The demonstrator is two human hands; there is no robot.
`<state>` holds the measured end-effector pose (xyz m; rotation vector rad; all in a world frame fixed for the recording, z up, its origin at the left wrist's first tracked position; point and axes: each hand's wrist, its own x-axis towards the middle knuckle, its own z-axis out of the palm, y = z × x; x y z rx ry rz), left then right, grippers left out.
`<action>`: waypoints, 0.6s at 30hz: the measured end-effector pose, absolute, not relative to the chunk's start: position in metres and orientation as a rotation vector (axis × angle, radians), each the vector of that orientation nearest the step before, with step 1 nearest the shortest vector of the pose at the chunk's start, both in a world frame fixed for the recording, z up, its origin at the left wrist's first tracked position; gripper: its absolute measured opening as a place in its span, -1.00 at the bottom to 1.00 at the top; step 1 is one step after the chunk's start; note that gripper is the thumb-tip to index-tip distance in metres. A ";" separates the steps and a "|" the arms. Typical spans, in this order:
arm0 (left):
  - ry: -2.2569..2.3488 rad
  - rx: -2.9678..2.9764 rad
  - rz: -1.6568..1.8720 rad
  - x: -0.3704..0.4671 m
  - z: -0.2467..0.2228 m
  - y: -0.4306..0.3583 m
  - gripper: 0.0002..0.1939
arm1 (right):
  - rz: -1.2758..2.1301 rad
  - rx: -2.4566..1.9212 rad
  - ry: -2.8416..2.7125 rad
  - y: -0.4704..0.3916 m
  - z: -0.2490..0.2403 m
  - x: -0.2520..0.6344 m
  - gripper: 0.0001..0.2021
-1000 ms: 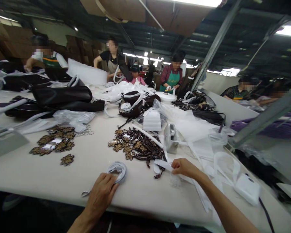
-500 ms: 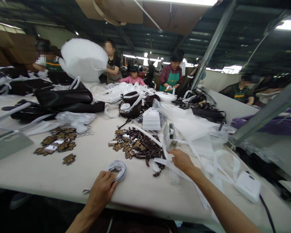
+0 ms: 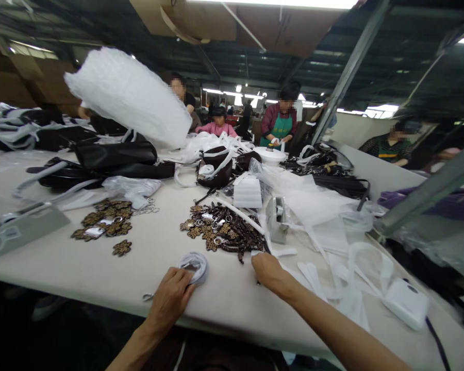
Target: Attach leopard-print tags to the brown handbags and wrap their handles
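My left hand (image 3: 170, 292) is closed on a coiled pale strap (image 3: 202, 267), pressed against the tabletop near the front edge. A small metal clasp (image 3: 147, 297) lies left of that hand. My right hand (image 3: 269, 272) is over the table just below a heap of dark beaded straps (image 3: 244, 235). Its fingers are bent together; a small pale bit shows at the fingertips, too unclear to name. Brown spotted flower-shaped tags (image 3: 210, 238) with metal rings lie in the heap. A grey tape dispenser (image 3: 275, 226) stands behind my right hand.
More flower tags (image 3: 104, 219) lie at left beside a grey box (image 3: 27, 232). Dark bags (image 3: 116, 154) are piled behind them. White foam sheets and strips (image 3: 305, 201) cover the right side, near a white device (image 3: 406, 304). Co-workers stand across the table; one handles a large white wrap (image 3: 127, 98).
My right hand has moved from the tape dispenser toward me and slightly left. The left hand stays on the coil. The view has shifted a little, and the co-worker's white wrap has tilted.
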<state>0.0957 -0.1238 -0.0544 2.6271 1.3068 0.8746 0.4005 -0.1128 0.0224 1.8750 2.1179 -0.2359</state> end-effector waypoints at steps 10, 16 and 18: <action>1.376 1.624 1.083 0.091 -0.020 -0.112 -0.81 | -0.005 1.621 2.358 -0.124 0.012 0.400 -0.73; 0.980 0.502 1.203 0.085 -0.004 -0.112 -0.78 | -0.041 1.416 2.637 -0.116 0.012 0.439 -0.76; 0.941 0.285 1.190 0.085 0.001 -0.117 -0.85 | -0.088 1.465 2.728 -0.114 0.007 0.448 -0.74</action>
